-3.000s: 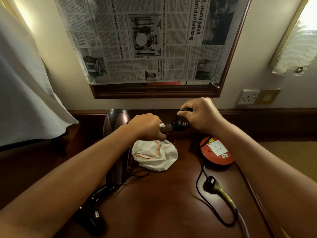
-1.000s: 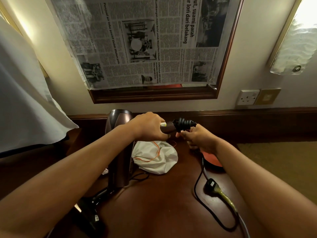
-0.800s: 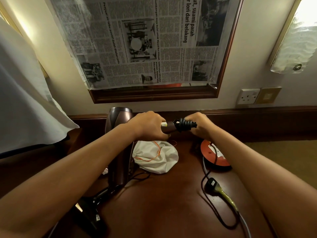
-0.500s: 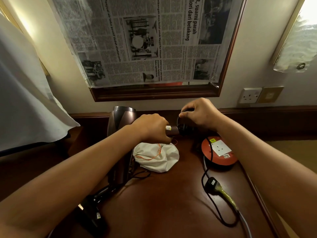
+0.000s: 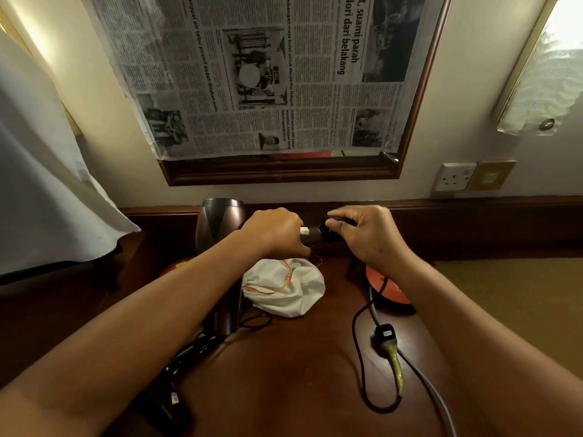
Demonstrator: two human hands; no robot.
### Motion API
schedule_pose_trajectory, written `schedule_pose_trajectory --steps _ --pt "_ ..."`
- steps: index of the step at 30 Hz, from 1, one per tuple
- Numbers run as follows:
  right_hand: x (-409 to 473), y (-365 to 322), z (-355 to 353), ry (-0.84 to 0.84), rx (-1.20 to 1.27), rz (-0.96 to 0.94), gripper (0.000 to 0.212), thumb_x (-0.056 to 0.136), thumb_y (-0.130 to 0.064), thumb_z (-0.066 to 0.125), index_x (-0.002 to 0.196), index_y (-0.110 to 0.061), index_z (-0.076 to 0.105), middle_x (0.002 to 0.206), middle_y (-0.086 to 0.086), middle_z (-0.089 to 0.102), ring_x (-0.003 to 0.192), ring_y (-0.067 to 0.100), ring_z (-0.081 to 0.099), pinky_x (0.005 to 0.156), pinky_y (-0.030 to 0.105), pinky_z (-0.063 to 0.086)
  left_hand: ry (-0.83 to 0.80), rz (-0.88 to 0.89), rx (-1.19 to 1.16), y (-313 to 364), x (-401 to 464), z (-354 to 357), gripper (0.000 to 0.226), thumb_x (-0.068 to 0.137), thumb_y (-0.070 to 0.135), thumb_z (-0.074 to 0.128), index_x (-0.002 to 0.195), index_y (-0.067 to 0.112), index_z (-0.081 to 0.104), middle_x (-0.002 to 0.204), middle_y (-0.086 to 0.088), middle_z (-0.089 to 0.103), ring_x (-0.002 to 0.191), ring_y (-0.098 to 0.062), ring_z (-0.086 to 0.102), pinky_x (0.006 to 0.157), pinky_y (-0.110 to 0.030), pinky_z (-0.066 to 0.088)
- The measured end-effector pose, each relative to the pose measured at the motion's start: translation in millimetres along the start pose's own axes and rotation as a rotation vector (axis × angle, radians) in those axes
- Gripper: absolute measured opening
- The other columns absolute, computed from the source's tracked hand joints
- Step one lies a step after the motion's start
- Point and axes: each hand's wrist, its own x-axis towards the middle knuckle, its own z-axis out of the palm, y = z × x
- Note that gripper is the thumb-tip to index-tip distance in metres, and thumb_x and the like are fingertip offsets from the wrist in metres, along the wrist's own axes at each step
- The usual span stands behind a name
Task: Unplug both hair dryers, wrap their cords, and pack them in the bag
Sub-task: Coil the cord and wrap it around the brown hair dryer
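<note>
Gripping the handle of a brown metallic hair dryer [image 5: 220, 222], the left hand [image 5: 274, 231] holds it above the dark wooden desk [image 5: 284, 373]. The right hand [image 5: 369, 234] pinches the black cord [image 5: 359, 342] wound at the handle end. Below both hands lies a white drawstring bag [image 5: 293, 291]. Under the right wrist sits an orange round extension reel [image 5: 388, 291], and nearer lies a black plug [image 5: 385, 334].

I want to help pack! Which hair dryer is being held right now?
The brown hair dryer standing up at the back: the left hand grips its handle while the right hand winds its black cord. The black hair dryer lies untouched near the front edge.
</note>
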Motion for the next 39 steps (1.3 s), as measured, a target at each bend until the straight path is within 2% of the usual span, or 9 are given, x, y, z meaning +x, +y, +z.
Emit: schedule_pose_trajectory --steps 3,7,11,18,22,25,30,34,39 --pt "-11.9 -0.2 7.3 -0.008 0.088 0.068 0.028 0.096 -0.016 0.054 0.12 -0.007 0.064 0.109 0.002 0.068 0.098 0.003 0.057 0.077 0.001 0.042 0.016 -0.013 -0.04 -4.1 1.4 2.2 0.03 0.077 0.054 0.062 0.085 0.025 0.062 0.073 0.006 0.058 0.065 -0.011 0.055 0.058 -0.028 0.041" --pt "-26.5 2.3 16.4 -0.079 0.326 0.206 0.035 0.099 -0.008 0.042 0.132 -0.011 0.054 0.082 -0.021 0.052 0.068 -0.007 0.049 0.059 0.008 0.039 0.017 -0.021 -0.084 -8.6 1.4 4.1 0.032 0.076 0.055 0.062 0.086 0.024 0.062 0.074 0.005 0.058 0.067 -0.012 0.057 0.06 -0.029 0.045" --pt "-42.8 4.5 29.7 -0.082 0.425 0.258 0.04 0.099 -0.005 0.039 0.138 -0.016 0.045 0.08 -0.019 0.047 0.066 -0.007 0.048 0.059 0.01 0.04 0.018 -0.027 -0.083 -8.8 0.1 9.2 0.035 0.076 0.056 0.063 0.088 0.023 0.061 0.076 0.005 0.059 0.068 -0.013 0.057 0.062 -0.03 0.048" --pt "-54.6 7.0 44.1 -0.015 0.332 0.173 0.01 0.097 -0.006 0.047 0.103 -0.007 0.055 0.069 0.001 0.056 0.056 0.001 0.049 0.051 0.013 0.04 0.023 -0.053 -0.091 -2.8 -0.6 15.5 0.037 0.077 0.057 0.062 0.09 0.022 0.061 0.075 0.005 0.057 0.067 -0.013 0.056 0.063 -0.031 0.047" --pt "-52.7 9.4 39.4 -0.097 0.403 0.282 0.013 0.098 -0.011 0.048 0.096 -0.006 0.06 0.067 0.004 0.059 0.05 0.002 0.048 0.048 0.015 0.041 0.019 -0.045 -0.123 -3.0 -2.1 14.1 0.036 0.077 0.056 0.062 0.09 0.022 0.06 0.075 0.005 0.056 0.071 -0.015 0.057 0.068 -0.032 0.049" --pt "-51.1 12.0 39.1 -0.186 0.474 0.331 0.021 0.1 -0.014 0.046 0.089 -0.005 0.061 0.058 0.004 0.054 0.046 0.009 0.047 0.046 0.022 0.041 0.051 -0.032 -0.153 -1.9 -3.4 12.9 0.034 0.077 0.056 0.063 0.086 0.023 0.059 0.073 0.006 0.056 0.068 -0.013 0.056 0.064 -0.03 0.045" --pt "-51.9 27.1 43.9 -0.305 0.716 0.426 0.025 0.1 -0.023 0.043 0.096 -0.01 0.064 0.057 0.007 0.038 0.046 0.015 0.032 0.044 0.026 0.029 0.059 0.01 -0.156 -4.0 -5.9 6.2 0.03 0.078 0.056 0.063 0.077 0.027 0.054 0.072 0.007 0.057 0.066 -0.011 0.054 0.059 -0.028 0.039" --pt "-53.4 33.7 42.3 -0.404 0.949 0.517 0.026 0.101 -0.015 0.037 0.108 -0.007 0.061 0.063 0.0 0.035 0.052 0.011 0.027 0.051 0.027 0.021 0.083 0.024 -0.143 -2.6 -8.4 5.3 0.03 0.078 0.056 0.062 0.072 0.029 0.05 0.07 0.008 0.056 0.065 -0.011 0.054 0.058 -0.028 0.037" --pt "-45.0 46.7 41.2 -0.451 0.903 0.562 0.021 0.1 -0.016 0.042 0.102 -0.008 0.061 0.063 0.001 0.035 0.051 0.012 0.024 0.047 0.025 0.019 0.073 0.063 -0.134 -1.1 -11.2 7.5 0.028 0.079 0.054 0.063 0.075 0.029 0.05 0.07 0.009 0.054 0.067 -0.012 0.055 0.062 -0.029 0.044"
